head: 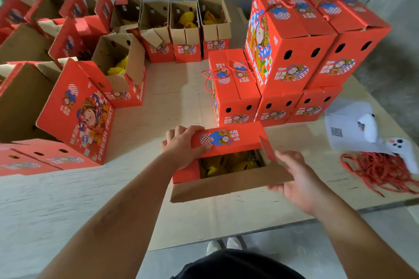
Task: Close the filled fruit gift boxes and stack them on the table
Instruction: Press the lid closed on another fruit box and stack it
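Right then, the open box sat on the desk directly in front of the person, nearest of all the boxes, its long axis running left to right across their body. Yellow netted fruit showed through the gap in the top. The far flap was folded down over the back half of the opening, and the left hand lay on its left end, fingers curled over the far edge and thumb pressed along the near edge, pinning it flat. The near flap was splayed out toward the person, brown inside showing, and the right hand was at its right end, fingers straight and spread, touching under the edge rather than gripping it. A small side flap stood up at the right end, just beyond that hand. So the right hand looked the one placed to swing the near flap up and away over the fruit to meet the far flap.

Both forearms reached out from the body, elbows low. The stack of closed boxes stood farther back and to the right, near enough to reach. A pile of red cords lay off to the right.
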Demonstrator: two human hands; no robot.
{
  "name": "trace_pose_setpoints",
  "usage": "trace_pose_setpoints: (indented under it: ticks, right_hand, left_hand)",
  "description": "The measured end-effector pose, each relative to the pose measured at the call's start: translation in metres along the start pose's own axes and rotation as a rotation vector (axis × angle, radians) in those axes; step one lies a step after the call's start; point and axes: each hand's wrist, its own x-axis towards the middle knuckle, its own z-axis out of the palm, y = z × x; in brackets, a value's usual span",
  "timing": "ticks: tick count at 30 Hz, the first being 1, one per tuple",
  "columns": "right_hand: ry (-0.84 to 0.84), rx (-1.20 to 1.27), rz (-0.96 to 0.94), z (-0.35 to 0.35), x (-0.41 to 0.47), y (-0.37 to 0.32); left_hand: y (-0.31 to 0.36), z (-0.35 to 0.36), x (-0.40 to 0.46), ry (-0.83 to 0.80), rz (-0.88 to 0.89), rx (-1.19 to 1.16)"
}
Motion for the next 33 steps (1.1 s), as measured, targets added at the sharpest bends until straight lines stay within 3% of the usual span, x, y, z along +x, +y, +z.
trace_pose_setpoints:
  ticks: [2, 7, 11, 15, 19, 22, 33]
  right_hand:
    - [0.001, -0.106, -0.11, 0.004, -0.007, 0.009]
    - [0.178, -0.903, -0.433, 0.005, 0.003, -0.005]
    - [-0.082, -1.327, -0.302, -0.006, 0.01, -0.016]
    - [-0.345, -1.612, -0.347, -0.013, 0.01, -0.019]
    - [-0.451, -1.957, -0.373, -0.018, 0.009, -0.017]
    - [-0.443, -2.068, -0.447, -0.022, 0.013, -0.016]
    - [-0.283, -1.986, -0.823, -0.041, 0.021, 0.01]
  left_hand:
    - [0.0, -0.004, 0.006, -0.053, -0.01, -0.031]
    - [0.0, -0.003, 0.004, -0.041, 0.006, -0.028]
    - [-0.003, -0.001, 0.001, -0.013, 0.037, -0.004]
    - [-0.008, 0.0, 0.0, 0.017, 0.054, 0.034]
    - [-0.005, 0.001, 0.003, -0.002, 0.025, 0.052]
    - [-0.005, 0.002, 0.004, 0.002, 0.026, 0.056]
    - [-0.006, -0.001, -0.002, 0.003, 0.055, 0.048]
